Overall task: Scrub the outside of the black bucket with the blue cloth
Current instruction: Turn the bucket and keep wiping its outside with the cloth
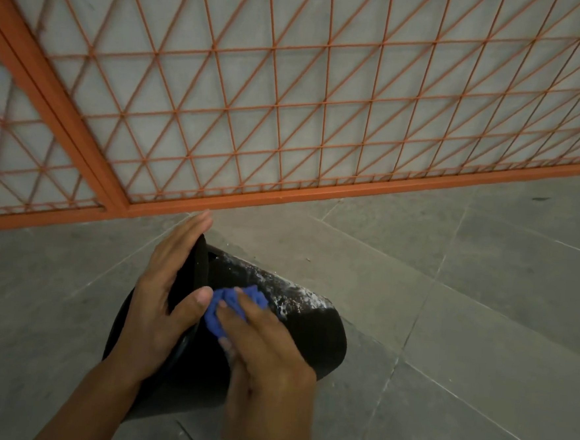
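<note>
- Left hand (163, 300) grips the rim of the tipped black bucket (311, 331), steadying it.
- Right hand (266, 348) presses the bunched blue cloth (231, 301) to the wall; firm strokes should chase the white residue (287, 288).

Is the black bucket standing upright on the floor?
No, the black bucket lies tipped on its side, the left hand gripping its rim.

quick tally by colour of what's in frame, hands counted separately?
Black: 1, the bucket lying on its side
Blue: 1, the cloth
Orange: 1, the metal grille
Grey: 1, the tiled floor
Hands: 2, left hand and right hand
Total: 6
</note>
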`<action>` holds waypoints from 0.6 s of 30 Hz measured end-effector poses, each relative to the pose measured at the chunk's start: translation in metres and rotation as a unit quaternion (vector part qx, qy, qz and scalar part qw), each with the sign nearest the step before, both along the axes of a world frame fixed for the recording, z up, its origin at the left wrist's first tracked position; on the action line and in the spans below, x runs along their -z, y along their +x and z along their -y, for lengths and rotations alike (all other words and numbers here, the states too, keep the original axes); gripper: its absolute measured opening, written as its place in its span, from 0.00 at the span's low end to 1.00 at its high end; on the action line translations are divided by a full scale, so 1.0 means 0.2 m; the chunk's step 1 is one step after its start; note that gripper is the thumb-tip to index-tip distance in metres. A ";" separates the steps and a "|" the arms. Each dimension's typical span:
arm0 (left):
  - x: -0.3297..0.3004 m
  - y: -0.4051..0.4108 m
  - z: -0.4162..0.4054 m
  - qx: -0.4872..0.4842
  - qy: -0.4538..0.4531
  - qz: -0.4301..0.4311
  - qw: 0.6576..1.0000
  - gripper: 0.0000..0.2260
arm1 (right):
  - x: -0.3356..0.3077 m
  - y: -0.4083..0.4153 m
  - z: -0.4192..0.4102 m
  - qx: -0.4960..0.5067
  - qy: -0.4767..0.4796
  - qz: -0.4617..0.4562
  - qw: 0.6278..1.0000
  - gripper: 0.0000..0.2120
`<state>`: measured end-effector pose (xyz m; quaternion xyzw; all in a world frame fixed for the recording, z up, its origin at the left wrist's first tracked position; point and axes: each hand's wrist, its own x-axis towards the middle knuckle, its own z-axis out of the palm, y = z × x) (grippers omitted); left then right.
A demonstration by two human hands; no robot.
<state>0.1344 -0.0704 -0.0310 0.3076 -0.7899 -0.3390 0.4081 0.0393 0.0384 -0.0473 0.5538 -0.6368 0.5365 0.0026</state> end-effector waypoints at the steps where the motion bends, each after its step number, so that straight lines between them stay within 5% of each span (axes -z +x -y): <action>1: 0.00 0.01 0.00 -0.002 0.008 -0.003 1.000 0.36 | -0.01 -0.01 0.03 0.005 -0.001 0.025 1.000 0.20; 12: -0.01 -0.01 -0.02 -0.008 -0.010 -0.002 1.000 0.38 | 0.00 -0.09 0.08 0.027 0.055 0.067 0.996 0.17; 18: 0.00 0.01 -0.02 0.010 -0.018 0.000 1.000 0.38 | 0.02 0.00 0.01 0.032 -0.004 0.026 0.999 0.19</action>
